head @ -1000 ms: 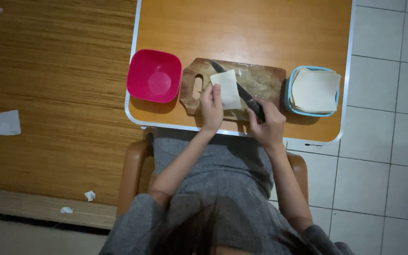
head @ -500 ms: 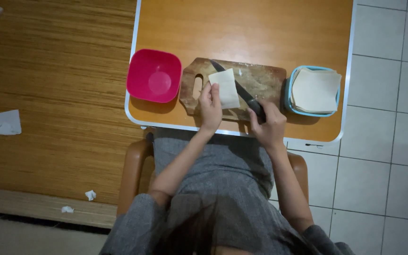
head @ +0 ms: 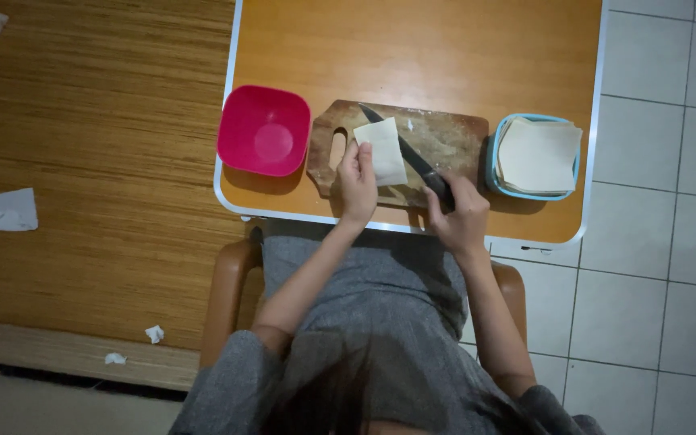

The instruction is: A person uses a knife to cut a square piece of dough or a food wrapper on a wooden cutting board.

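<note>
A pale square dough sheet (head: 383, 150) lies on the wooden cutting board (head: 445, 137). My left hand (head: 356, 179) presses on the sheet's left edge. My right hand (head: 461, 216) grips the black handle of a knife (head: 404, 150), whose dark blade slants up and left along the sheet's right side, tip near the board's top edge. A pink square bowl (head: 264, 130) stands left of the board. To the right, a light-blue container (head: 493, 161) holds a stack of the same pale sheets (head: 538, 155).
Everything rests on a small orange table with a white rim (head: 412, 48). I sit in a brown chair (head: 224, 298) at its near edge. Crumpled paper scraps (head: 10, 209) lie on the woven mat to the left; white floor tiles (head: 662, 282) are to the right.
The knife blade has shifted slightly along the sheet's right edge; both hands stay in nearly the same place.
</note>
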